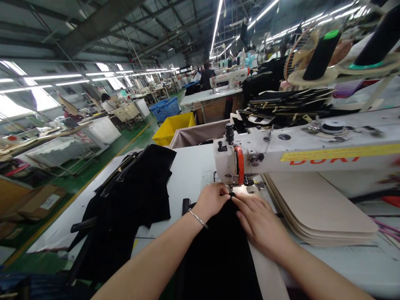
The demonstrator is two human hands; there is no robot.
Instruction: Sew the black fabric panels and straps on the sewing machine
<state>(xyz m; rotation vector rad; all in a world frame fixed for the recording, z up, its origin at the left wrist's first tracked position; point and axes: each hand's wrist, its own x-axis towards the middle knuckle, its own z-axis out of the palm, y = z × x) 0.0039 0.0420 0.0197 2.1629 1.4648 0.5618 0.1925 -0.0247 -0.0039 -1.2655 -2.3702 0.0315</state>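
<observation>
Below the head of a white sewing machine [229,160] lies a long black fabric piece [218,250], with a pale strip along its right side. My left hand [213,199] pinches the far edge of this fabric close to the needle area, thumb and forefinger together. Flat on the fabric's right edge rests my right hand [258,218], fingers stretched toward the presser foot. The needle itself is hard to make out. Black fabric pieces with zippers [146,183] are heaped on the table to the left.
A stack of beige rounded panels [325,204] sits under the machine arm. Behind the machine are a pile of black zippered pieces [281,104] and thread cones [321,54]. A yellow bin [175,127] and a blue basket [165,109] stand beyond the table.
</observation>
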